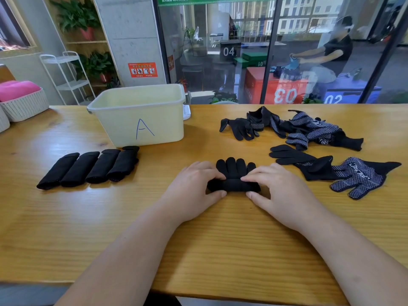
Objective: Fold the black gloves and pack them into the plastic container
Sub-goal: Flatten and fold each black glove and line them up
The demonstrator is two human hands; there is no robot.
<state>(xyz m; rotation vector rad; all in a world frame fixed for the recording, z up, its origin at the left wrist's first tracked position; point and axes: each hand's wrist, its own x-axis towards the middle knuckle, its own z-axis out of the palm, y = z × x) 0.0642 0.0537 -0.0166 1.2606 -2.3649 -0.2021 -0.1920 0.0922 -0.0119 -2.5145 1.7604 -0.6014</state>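
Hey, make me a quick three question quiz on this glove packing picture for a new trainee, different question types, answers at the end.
1. Multiple choice: how many rolled gloves lie side by side near the plastic container? A two, B four, C six.
2. True or false: the left hand and the right hand both hold the half-rolled glove.
3. Fill in: the letter written on the plastic container is ___.
Key: 1 B; 2 true; 3 A.
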